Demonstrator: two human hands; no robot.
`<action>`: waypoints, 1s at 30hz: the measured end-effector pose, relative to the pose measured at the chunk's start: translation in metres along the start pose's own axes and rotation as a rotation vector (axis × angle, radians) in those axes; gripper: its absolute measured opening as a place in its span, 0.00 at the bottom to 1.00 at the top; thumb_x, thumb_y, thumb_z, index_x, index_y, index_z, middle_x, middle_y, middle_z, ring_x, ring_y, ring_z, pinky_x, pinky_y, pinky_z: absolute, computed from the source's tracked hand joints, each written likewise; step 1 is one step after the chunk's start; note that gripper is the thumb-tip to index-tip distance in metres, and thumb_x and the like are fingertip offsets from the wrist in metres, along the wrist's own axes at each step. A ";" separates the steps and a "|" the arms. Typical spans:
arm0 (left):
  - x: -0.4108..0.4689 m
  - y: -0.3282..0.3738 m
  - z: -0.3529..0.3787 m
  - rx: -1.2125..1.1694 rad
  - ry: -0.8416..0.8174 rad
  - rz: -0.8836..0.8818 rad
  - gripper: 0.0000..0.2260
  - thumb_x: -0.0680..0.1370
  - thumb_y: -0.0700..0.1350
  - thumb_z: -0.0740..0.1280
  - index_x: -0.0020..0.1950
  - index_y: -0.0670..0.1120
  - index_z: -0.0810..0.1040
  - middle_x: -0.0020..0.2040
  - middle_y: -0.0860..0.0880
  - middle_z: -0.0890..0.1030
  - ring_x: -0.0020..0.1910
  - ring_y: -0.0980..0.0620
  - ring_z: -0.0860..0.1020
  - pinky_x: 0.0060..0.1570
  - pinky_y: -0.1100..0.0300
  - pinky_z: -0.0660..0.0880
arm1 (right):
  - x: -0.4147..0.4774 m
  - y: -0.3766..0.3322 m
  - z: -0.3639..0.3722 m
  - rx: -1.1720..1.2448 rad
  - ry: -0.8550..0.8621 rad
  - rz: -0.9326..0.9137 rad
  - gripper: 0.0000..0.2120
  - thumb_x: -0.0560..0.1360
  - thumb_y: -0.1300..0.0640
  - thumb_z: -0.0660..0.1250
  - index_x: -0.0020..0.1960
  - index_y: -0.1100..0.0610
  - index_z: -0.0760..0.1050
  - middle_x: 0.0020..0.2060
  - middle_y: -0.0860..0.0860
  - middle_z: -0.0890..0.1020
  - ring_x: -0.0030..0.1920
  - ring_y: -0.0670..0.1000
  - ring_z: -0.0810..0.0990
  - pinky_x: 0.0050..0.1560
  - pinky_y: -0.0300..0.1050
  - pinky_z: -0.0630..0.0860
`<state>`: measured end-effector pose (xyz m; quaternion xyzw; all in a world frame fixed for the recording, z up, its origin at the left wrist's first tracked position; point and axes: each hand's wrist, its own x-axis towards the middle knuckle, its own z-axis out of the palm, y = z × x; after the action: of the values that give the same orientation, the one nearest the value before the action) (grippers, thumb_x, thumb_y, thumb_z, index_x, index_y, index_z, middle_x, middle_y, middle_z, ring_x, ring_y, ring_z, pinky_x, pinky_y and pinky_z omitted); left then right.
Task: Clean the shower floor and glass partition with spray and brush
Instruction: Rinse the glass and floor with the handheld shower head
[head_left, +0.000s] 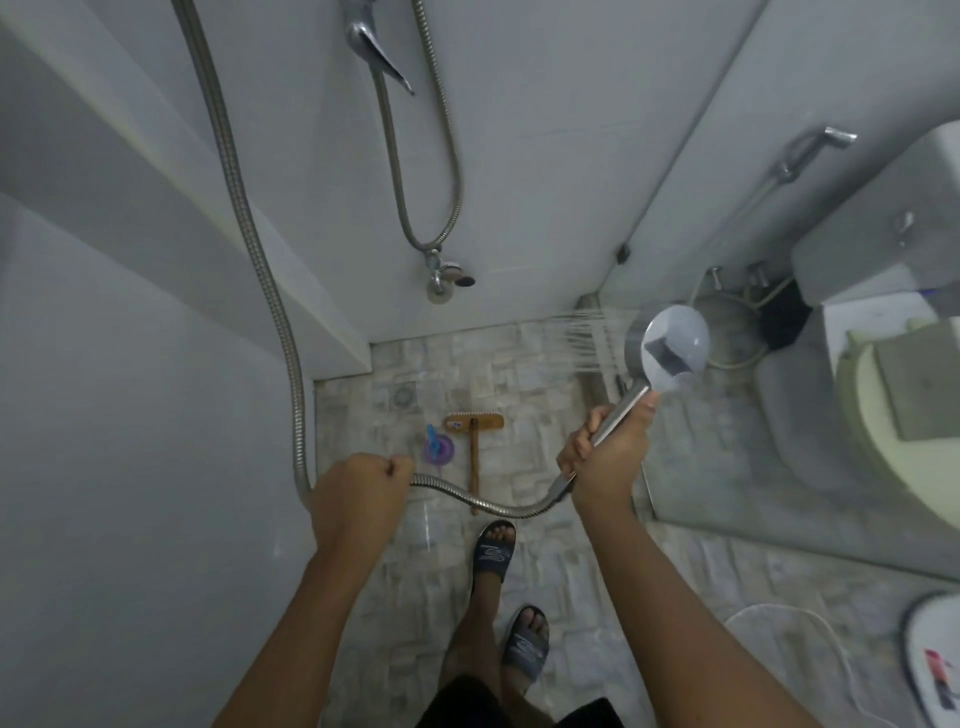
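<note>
My right hand (605, 452) grips the handle of a round shower head (670, 348), raised close to the glass partition (737, 291). Water jets leave the head toward the left. My left hand (358, 493) is curled round the metal hose (478, 501) that runs from the handle. On the stone shower floor (524, 374) lie a wooden-handled brush (472, 431) and a spray bottle with a purple and blue top (434, 447), both below my hands.
A floor drain (403, 396) sits near the far left corner. A wall tap (444, 275) and a second hose loop hang on the back wall. Beyond the glass stand a toilet (893, 405) and pipes. My sandalled feet (493, 551) stand on the floor.
</note>
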<state>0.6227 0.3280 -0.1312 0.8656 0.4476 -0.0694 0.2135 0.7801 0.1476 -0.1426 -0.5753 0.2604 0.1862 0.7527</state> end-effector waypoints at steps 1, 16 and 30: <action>-0.011 0.001 0.004 -0.003 -0.007 0.006 0.24 0.77 0.48 0.65 0.21 0.47 0.65 0.21 0.49 0.68 0.23 0.48 0.70 0.27 0.60 0.64 | -0.006 0.000 -0.013 -0.009 0.013 -0.002 0.34 0.77 0.28 0.49 0.31 0.56 0.66 0.21 0.53 0.63 0.18 0.50 0.60 0.24 0.38 0.62; -0.120 -0.047 0.040 0.204 -0.118 -0.009 0.24 0.79 0.50 0.65 0.23 0.49 0.68 0.21 0.53 0.67 0.21 0.58 0.65 0.22 0.62 0.58 | -0.065 0.087 -0.113 -0.100 -0.026 0.195 0.35 0.72 0.24 0.52 0.31 0.56 0.66 0.20 0.52 0.62 0.18 0.49 0.60 0.23 0.36 0.62; -0.125 -0.125 0.027 0.391 -0.124 -0.076 0.22 0.78 0.53 0.65 0.25 0.46 0.73 0.24 0.47 0.74 0.26 0.46 0.74 0.30 0.58 0.69 | -0.114 0.173 -0.078 -0.250 -0.205 0.436 0.37 0.68 0.20 0.53 0.28 0.55 0.65 0.21 0.52 0.61 0.19 0.50 0.59 0.23 0.38 0.62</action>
<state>0.4504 0.2865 -0.1553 0.8670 0.4441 -0.2163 0.0660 0.5756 0.1211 -0.2224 -0.5724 0.2755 0.4317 0.6404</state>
